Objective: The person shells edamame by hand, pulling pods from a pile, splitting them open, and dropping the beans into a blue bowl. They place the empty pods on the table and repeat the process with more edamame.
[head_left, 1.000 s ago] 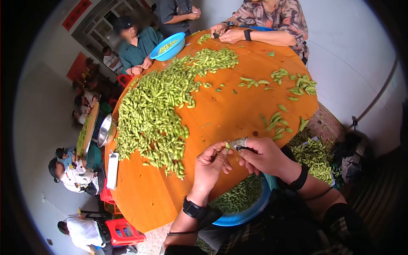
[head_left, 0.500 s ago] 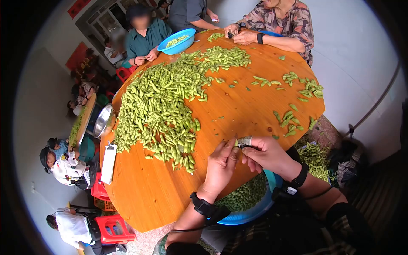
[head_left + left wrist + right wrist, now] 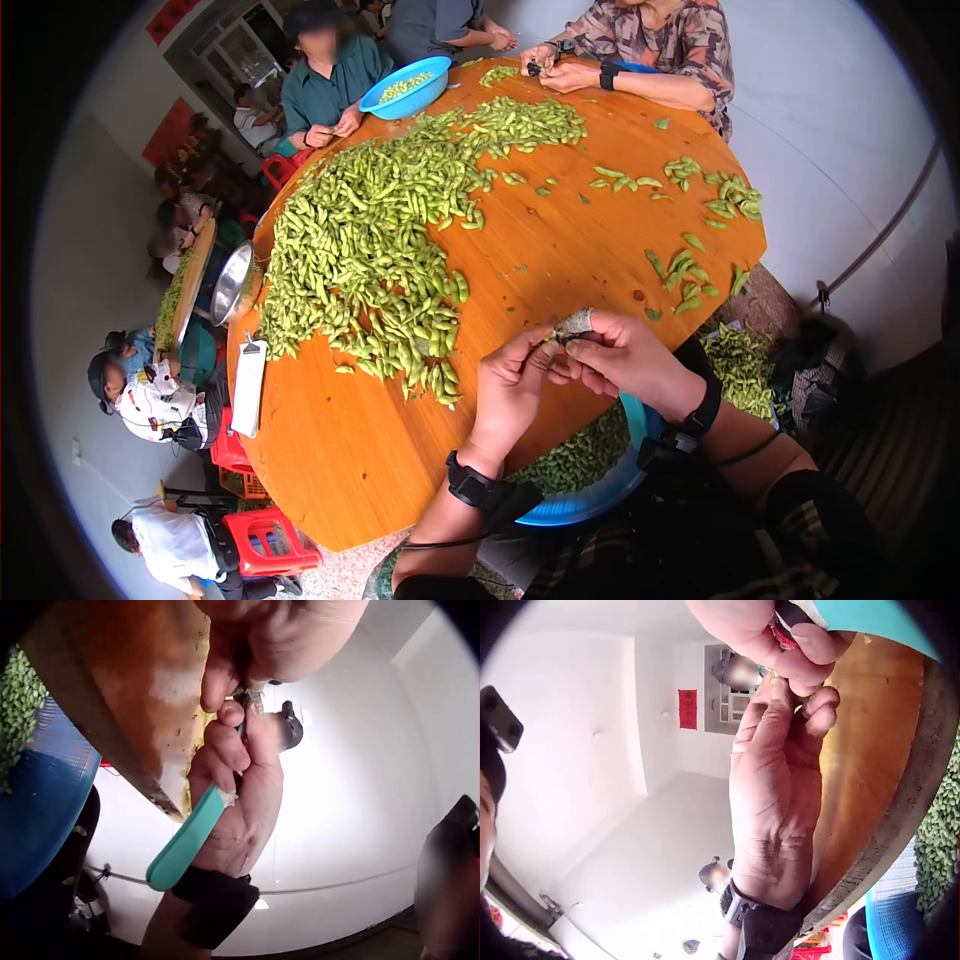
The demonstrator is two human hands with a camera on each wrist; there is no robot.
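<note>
Pods [image 3: 365, 235] lie heaped on the table [image 3: 330, 480], likely for easy reach, while left hand [image 3: 507, 392] fingers pinch what seems 1 pod [image 3: 549, 339] and right hand [image 3: 648, 366] fingers grip a teal handle [image 3: 187, 841].

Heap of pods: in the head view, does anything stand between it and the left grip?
Nothing visible does: only wooden tabletop shows between the left grip and the heap of pods.

ok so the table's [image 3: 560, 240] warm orange, pods [image 3: 360, 240] bright green, handle [image 3: 184, 847] teal, near tub [image 3: 585, 511] blue, near-left stool [image 3: 265, 520] red, far-right shirt [image 3: 690, 55] blotchy pink and black
</note>
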